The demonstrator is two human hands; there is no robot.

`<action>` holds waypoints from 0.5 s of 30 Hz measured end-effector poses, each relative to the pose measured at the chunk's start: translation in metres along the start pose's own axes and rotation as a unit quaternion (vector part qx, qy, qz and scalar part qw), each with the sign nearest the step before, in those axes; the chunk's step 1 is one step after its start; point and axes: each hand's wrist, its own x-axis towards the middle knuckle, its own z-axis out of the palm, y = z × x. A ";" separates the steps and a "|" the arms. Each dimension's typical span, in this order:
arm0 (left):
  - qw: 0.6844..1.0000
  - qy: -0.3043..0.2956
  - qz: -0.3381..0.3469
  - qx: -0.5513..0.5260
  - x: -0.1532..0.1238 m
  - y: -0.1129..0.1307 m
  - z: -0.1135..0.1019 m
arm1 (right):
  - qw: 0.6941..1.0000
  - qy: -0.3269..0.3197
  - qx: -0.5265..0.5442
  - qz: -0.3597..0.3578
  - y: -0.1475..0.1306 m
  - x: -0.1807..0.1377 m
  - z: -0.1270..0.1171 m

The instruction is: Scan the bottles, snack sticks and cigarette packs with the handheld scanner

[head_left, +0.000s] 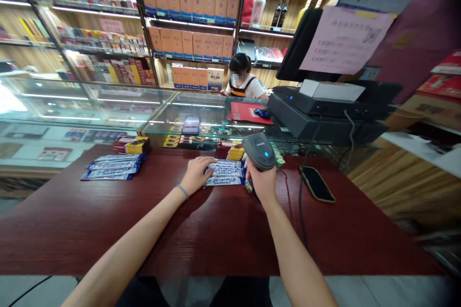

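My right hand (262,182) is closed round the handle of a grey barcode scanner (258,151), whose blue light is on. The scanner's head points down at a small pile of blue-and-white packets (225,172) on the dark red counter (216,230). My left hand (196,173) lies flat on the left end of that pile, fingers stretched out and touching the packets. A thin band circles my left wrist.
A second pile of blue-and-white packets (111,167) lies at the left, with dark and yellow boxes (131,145) behind it. A black phone (317,183) lies right of the scanner beside a cable. A cash register (324,110) and glass showcase (201,115) stand behind; a person sits beyond.
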 end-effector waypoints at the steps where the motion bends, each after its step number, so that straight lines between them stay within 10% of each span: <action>1: 1.000 0.013 0.000 0.001 -0.003 -0.006 -0.007 | 1.000 -0.006 -0.002 -0.003 0.000 -0.001 0.002; 15: 0.980 0.123 -0.095 0.128 -0.088 -0.113 -0.120 | 0.986 -0.112 -0.033 -0.118 0.033 -0.038 0.055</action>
